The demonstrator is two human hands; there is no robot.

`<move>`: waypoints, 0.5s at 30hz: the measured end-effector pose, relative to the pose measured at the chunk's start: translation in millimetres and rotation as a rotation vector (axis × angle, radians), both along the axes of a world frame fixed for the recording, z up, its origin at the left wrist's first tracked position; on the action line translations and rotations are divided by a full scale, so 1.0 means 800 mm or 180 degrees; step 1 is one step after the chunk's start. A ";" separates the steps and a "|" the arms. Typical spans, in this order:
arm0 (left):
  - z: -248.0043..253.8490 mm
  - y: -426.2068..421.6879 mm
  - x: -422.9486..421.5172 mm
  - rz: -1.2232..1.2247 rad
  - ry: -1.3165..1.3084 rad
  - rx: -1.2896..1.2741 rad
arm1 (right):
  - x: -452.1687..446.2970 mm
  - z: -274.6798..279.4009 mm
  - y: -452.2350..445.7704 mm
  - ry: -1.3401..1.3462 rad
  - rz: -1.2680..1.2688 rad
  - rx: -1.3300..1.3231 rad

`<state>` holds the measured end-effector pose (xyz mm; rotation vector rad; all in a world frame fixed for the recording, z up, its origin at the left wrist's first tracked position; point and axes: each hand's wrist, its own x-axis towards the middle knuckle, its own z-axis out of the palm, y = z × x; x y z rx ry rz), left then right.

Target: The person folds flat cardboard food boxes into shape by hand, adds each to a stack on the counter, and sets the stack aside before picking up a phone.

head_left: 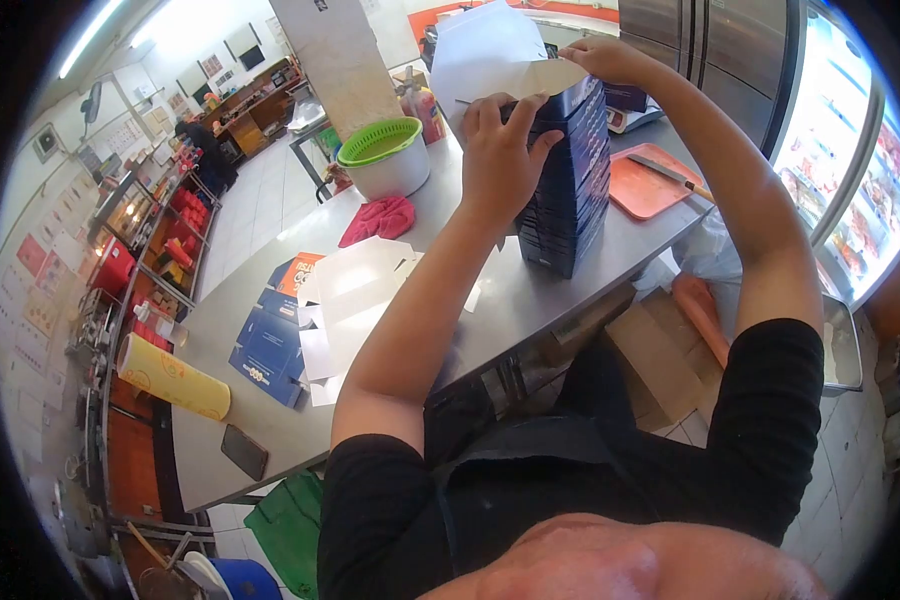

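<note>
White cardboard (485,50) tops an upright navy carton stack (562,200) on the steel desk (513,325); left hand (502,150) meets the cardboard's near edge, right hand (610,62), set apart, its right corner; grips unclear.

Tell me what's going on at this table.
A person has both hands up at a white card sheet: the left hand at its near edge, the right hand at its right end. Below the hands, a tall dark stack stands on the table. Flat cartons, white and blue, lie to the left. A knife lies across the orange tray on the right.
</note>
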<state>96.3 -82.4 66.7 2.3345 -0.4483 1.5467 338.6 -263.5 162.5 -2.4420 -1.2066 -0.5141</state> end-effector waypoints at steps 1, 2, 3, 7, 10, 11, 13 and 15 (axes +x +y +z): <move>-0.001 -0.001 0.000 -0.0018 -0.0031 -0.0003 | -0.004 -0.001 -0.002 0.0079 -0.0001 0.0094; -0.002 -0.001 0.000 -0.0003 -0.0052 0.0050 | -0.008 -0.002 -0.002 0.0159 0.0003 0.0188; -0.003 -0.001 0.001 0.0017 -0.0075 0.0104 | -0.010 -0.004 -0.006 0.0108 0.0036 0.0182; 0.002 -0.001 -0.005 -0.0148 0.0170 0.0103 | -0.030 0.000 -0.007 0.0205 0.0051 0.0248; 0.011 0.000 -0.012 -0.0158 0.0411 0.0117 | -0.072 0.016 -0.003 0.0233 -0.0053 0.0304; 0.012 0.001 -0.012 -0.0094 0.0410 0.0120 | -0.081 0.019 -0.004 0.0203 -0.0092 0.0312; 0.012 0.002 -0.013 0.0026 0.0423 0.0128 | -0.008 0.002 -0.008 -0.0200 0.0311 0.0626; 0.009 0.004 -0.009 0.0004 0.0402 0.0151 | 0.053 -0.026 -0.005 -0.0010 0.0640 0.1259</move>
